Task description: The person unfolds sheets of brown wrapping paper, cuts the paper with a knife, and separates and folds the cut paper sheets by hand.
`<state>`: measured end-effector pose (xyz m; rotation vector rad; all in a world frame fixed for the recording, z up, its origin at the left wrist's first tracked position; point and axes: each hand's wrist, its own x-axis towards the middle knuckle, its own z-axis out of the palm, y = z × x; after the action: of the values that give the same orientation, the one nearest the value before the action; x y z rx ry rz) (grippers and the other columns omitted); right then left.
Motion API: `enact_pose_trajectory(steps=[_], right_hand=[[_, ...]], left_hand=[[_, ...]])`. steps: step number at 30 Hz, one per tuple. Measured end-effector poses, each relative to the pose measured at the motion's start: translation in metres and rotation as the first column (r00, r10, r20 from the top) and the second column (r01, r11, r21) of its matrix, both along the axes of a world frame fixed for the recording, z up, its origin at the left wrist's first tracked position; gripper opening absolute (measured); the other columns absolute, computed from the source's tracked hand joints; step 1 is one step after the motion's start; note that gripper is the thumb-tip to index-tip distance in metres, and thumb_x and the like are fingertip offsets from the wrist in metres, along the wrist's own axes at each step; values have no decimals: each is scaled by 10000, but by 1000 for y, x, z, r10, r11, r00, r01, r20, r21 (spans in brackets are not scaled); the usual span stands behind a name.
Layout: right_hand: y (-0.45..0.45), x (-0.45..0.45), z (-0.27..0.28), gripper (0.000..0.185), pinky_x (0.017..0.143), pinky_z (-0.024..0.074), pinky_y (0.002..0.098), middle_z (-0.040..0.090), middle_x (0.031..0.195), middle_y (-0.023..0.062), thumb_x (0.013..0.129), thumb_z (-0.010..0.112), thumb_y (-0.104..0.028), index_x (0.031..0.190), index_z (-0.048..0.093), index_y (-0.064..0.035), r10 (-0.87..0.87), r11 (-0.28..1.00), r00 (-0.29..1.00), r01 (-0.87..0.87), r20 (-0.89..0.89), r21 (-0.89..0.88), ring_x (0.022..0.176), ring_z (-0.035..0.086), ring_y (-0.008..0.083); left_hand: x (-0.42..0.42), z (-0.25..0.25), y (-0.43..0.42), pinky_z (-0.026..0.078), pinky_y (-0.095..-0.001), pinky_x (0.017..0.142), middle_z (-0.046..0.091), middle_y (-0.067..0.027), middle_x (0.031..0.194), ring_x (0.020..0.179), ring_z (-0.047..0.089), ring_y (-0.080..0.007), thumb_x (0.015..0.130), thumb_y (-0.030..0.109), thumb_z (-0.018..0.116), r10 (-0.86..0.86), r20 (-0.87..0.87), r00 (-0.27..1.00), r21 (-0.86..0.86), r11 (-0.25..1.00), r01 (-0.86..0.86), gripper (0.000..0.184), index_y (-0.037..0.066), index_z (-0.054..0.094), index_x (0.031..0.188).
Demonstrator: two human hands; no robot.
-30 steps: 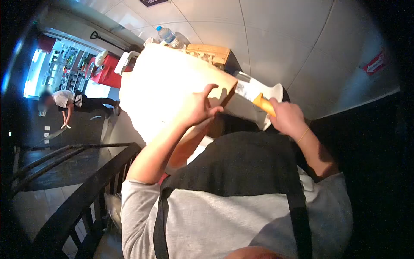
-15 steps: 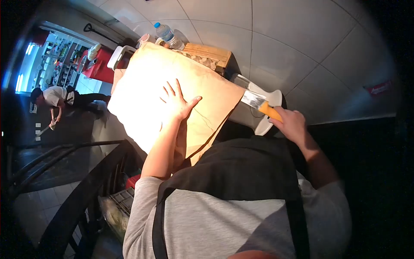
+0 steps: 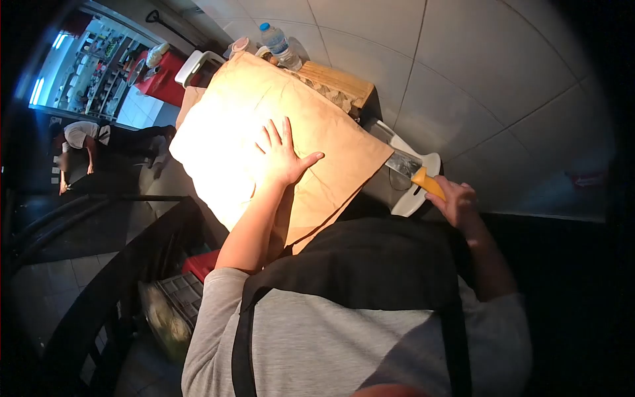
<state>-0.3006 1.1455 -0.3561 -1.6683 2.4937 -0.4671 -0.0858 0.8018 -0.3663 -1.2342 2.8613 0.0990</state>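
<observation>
A large sheet of brown paper [image 3: 344, 149], brightly lit on its left half, is spread out in front of me. My left hand [image 3: 281, 162] lies flat on it with fingers spread. In my right hand [image 3: 458, 204] is the yellow handle of a broad-bladed knife [image 3: 430, 183]. Its metal blade meets the paper's right edge, and the tip is hidden by the paper. Below the blade is a white plastic stool [image 3: 410, 201], partly covered.
A water bottle [image 3: 280, 46], a wooden box [image 3: 340, 81] and a white-rimmed container [image 3: 197, 66] stand behind the paper, by the tiled wall [image 3: 476, 79]. A dark railing [image 3: 112, 298] runs at lower left. Another person [image 3: 83, 135] bends over at far left.
My right hand and the knife have shifted slightly right and down in view, with the paper's edge. My left hand stays flat on the paper. The other person bends lower.
</observation>
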Motion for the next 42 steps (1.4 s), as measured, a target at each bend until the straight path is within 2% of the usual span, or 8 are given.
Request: enact_pose_trajectory(steps=[8,12,18,22,26,32,35,42], right_hand=[[-57,5,2,416,653,465,429,652,817,100,876,525,-463,1100,515,-113,22,994,997,-30,72,101,739,621,320],[-25,-18,4,408,669,456,405,654,825,91,866,540,-470,1089,528,-128,-19,988,998,10,62,152,780,620,287],[-83,-15,-2,445,739,444,371,662,889,104,867,527,-490,1139,547,-139,22,981,1000,-19,-15,193,810,632,266],[-41,-67,2,447,733,448,417,662,865,87,852,540,-496,1145,555,-158,100,994,989,-96,-106,45,799,623,296],[-64,-77,8,405,710,449,420,660,859,90,855,537,-484,1110,571,-171,136,988,986,-127,-99,93,790,617,309],[-83,-57,1,381,663,461,426,652,820,108,870,526,-472,1081,568,-157,120,987,991,-126,64,99,779,617,319],[-55,-50,-1,374,654,462,432,651,794,107,873,525,-464,1067,566,-147,-52,983,987,24,152,184,753,619,324],[-102,-28,-6,410,659,481,433,655,802,112,857,560,-468,1120,551,-154,29,997,991,-39,130,71,753,628,334]], left_hand=[[3,-2,-1,61,-633,1061,13,-277,1503,1399,5,-422,625,753,602,-2,-12,1000,-2,1000,2,1203,148,20,1486],[-1,-3,-2,62,-633,1061,15,-278,1503,1401,8,-416,624,750,607,-4,-5,1000,6,1000,4,1203,150,20,1486],[-1,-5,-1,57,-638,1056,19,-280,1502,1401,9,-417,608,754,615,25,-9,1000,13,1000,-25,1211,161,29,1487],[1,-9,-3,59,-643,1052,29,-283,1500,1400,24,-418,595,759,621,3,-39,999,-9,1000,-3,1219,168,38,1488],[-2,-5,-3,57,-616,1072,1,-279,1503,1409,-5,-394,607,755,613,41,26,999,25,999,-42,1221,148,22,1486],[-3,-10,-4,61,-617,1070,4,-286,1500,1409,1,-392,600,760,613,49,36,998,-4,999,-49,1231,147,17,1486],[-4,-9,-4,62,-616,1071,6,-286,1500,1409,-1,-391,597,763,611,58,36,998,-6,998,-57,1236,147,11,1486],[-5,-8,-4,64,-616,1072,6,-286,1500,1411,-2,-384,593,769,609,57,56,997,-7,998,-56,1246,137,12,1485]])
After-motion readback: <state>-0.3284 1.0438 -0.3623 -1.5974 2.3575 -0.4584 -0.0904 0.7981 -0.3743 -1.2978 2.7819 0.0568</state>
